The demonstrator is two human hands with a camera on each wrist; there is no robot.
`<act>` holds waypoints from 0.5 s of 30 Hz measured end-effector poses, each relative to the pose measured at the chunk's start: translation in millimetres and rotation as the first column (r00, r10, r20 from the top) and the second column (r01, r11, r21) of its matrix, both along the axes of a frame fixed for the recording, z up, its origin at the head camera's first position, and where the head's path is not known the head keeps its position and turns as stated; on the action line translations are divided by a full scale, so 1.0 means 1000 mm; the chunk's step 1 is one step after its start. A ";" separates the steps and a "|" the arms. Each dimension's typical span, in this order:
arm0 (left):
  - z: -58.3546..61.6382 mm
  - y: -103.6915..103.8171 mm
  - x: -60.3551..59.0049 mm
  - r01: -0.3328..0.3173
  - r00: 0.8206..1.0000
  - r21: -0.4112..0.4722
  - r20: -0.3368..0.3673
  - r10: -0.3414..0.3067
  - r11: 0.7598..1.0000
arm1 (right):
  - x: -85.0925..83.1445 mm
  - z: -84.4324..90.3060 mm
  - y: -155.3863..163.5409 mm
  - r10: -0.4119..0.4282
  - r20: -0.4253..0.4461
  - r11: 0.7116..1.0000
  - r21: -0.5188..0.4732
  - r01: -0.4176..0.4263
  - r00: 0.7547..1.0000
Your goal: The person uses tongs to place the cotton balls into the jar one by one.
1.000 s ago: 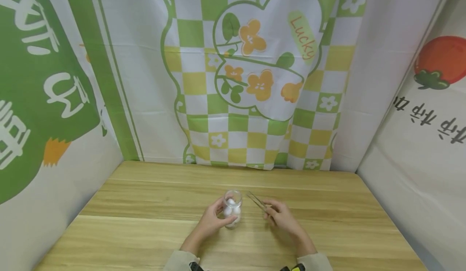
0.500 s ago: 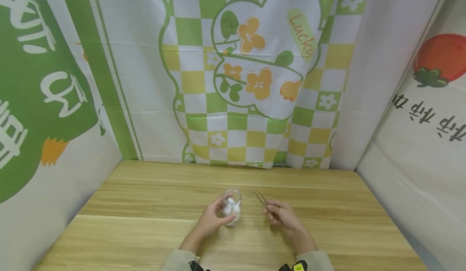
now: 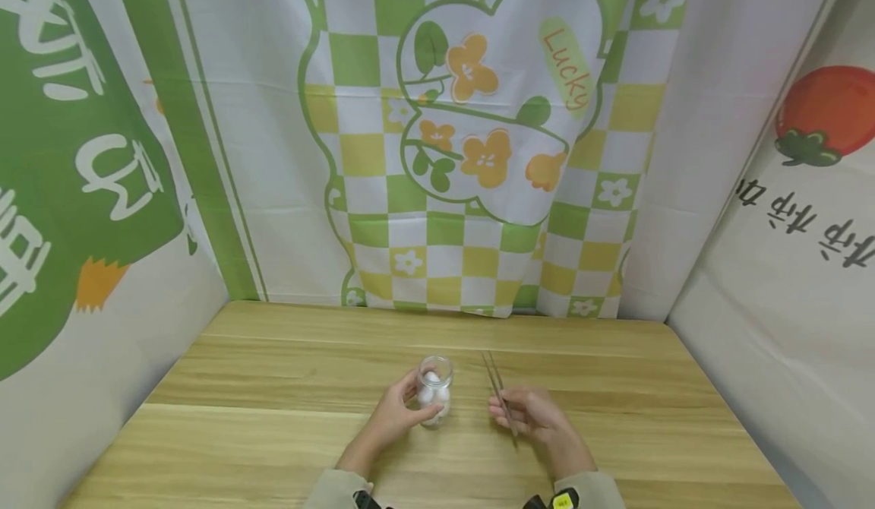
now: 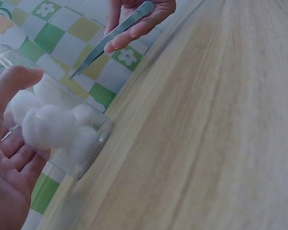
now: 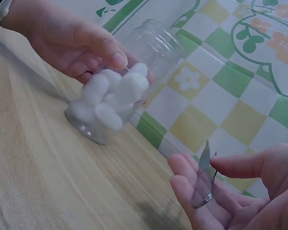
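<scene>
Left hand (image 3: 396,416) wraps glass jar (image 3: 434,389) (cotton balls (image 5: 110,98) inside), frame centre-bottom. Right hand (image 3: 536,415) pinches tweezers (image 3: 497,384), tips pointing up-frame, just right of jar.

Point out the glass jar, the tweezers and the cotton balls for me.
glass jar (image 3: 434,368): head view, on the clear rim at its open top.
tweezers (image 4: 116,34): left wrist view, on the metal blade's middle.
cotton balls (image 5: 110,98): right wrist view, on the white cluster inside the jar.

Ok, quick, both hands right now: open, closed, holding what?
Left hand: fingers curled round the glass jar of cotton balls.
Right hand: fingers pinching the tweezers.
</scene>
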State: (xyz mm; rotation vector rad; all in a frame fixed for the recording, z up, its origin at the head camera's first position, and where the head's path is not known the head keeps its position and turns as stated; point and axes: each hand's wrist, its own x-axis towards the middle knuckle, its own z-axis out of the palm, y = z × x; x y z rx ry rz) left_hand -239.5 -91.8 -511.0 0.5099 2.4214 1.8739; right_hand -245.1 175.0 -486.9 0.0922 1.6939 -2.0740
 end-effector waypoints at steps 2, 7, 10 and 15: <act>0.000 0.000 0.000 0.001 1.000 0.003 0.002 -0.001 1.000 | 0.001 0.000 -0.001 -0.016 0.021 1.000 0.006 0.016 1.000; 0.000 0.000 0.000 -0.003 1.000 0.005 0.006 0.003 1.000 | 0.002 -0.002 -0.003 -0.024 0.051 0.999 -0.028 0.026 0.998; 0.001 0.000 0.001 -0.004 1.000 0.003 0.009 0.004 1.000 | 0.002 -0.003 -0.003 -0.043 0.051 0.998 -0.045 0.045 0.998; 0.003 0.000 0.001 -0.001 1.000 0.003 0.017 0.001 1.000 | 0.004 -0.005 -0.005 -0.082 0.041 0.997 -0.009 0.083 0.996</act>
